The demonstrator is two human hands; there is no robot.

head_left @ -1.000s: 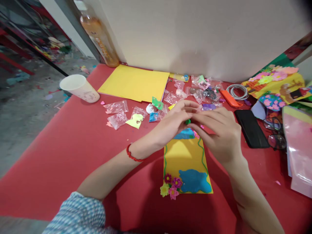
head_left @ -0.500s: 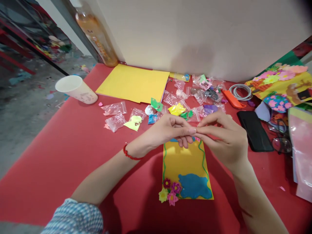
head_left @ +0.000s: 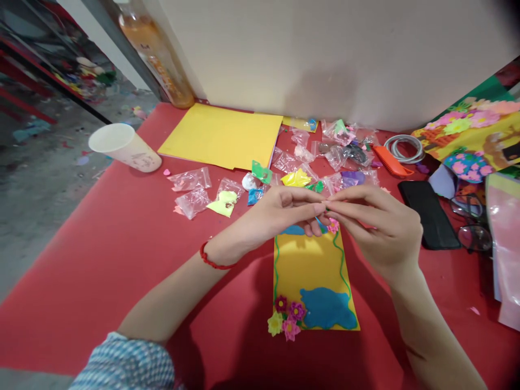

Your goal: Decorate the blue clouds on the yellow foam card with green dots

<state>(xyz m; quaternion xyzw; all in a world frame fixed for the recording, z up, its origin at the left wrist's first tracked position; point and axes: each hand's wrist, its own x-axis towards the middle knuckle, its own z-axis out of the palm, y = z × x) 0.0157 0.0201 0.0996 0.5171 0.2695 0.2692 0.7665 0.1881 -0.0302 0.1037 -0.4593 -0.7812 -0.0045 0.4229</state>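
My left hand (head_left: pixel 280 214) and my right hand (head_left: pixel 377 227) meet fingertip to fingertip above the far end of a yellow card (head_left: pixel 311 265). A tiny dark green bit of clay (head_left: pixel 327 209) shows between the pinched fingers; most of it is hidden. Blue clay patches, one being a large blue shape (head_left: pixel 327 307), and wavy green strands decorate the card. Clay flowers (head_left: pixel 290 319) in maroon, purple, pink and yellow cluster at its near left corner. Another pink flower (head_left: pixel 333 225) sits at the far right corner, just under my fingers.
Behind my hands lie several small plastic bags of coloured clay (head_left: pixel 296 177). A yellow sheet (head_left: pixel 223 135), paper cup (head_left: pixel 124 147) and drink bottle (head_left: pixel 156 59) stand farther left. To the right are an orange comb-like tool (head_left: pixel 392 161), black phone (head_left: pixel 428 214) and glasses (head_left: pixel 473 237).
My fingertips have shifted slightly upward, still together, and the green bit now shows between them. More of the pink flower at the card's far corner is visible. The view has moved a little.
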